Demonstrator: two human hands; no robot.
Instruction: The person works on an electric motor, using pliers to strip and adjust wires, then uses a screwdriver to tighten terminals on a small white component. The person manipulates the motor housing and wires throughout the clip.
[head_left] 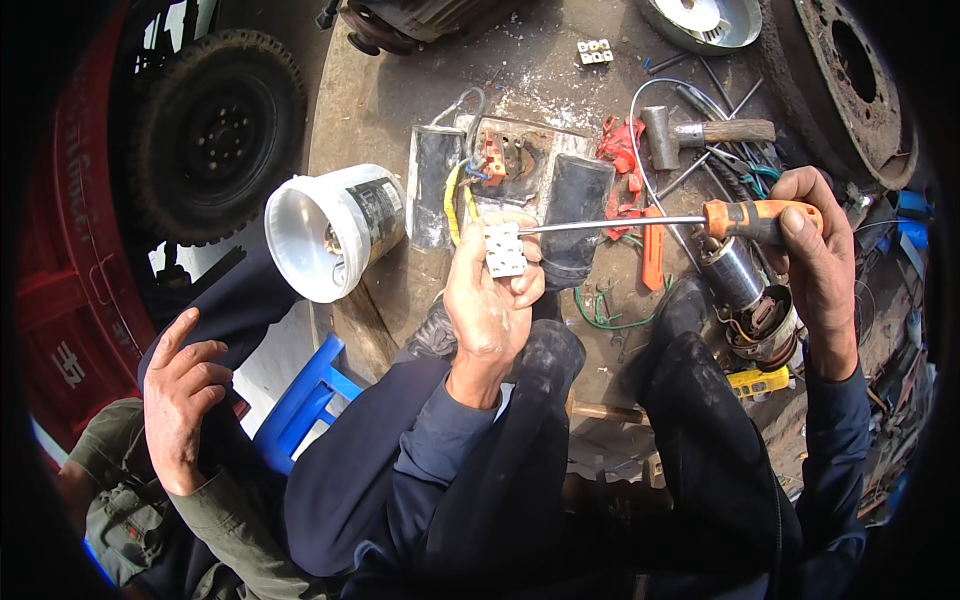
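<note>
White plastic block [505,250] sits pinched in the left hand [489,315], above the tabletop [365,110]; the right hand [823,255] is closed around an orange-handled screwdriver [728,219], its tip at the block's upper edge.

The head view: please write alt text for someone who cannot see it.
A person's left hand holds a white rectangular terminal block while the right hand holds a screwdriver with an orange and black handle, its tip at the block. Nearby are a wooden-handled metal hammer, a translucent plastic bucket and a co-worker's hand.
</note>
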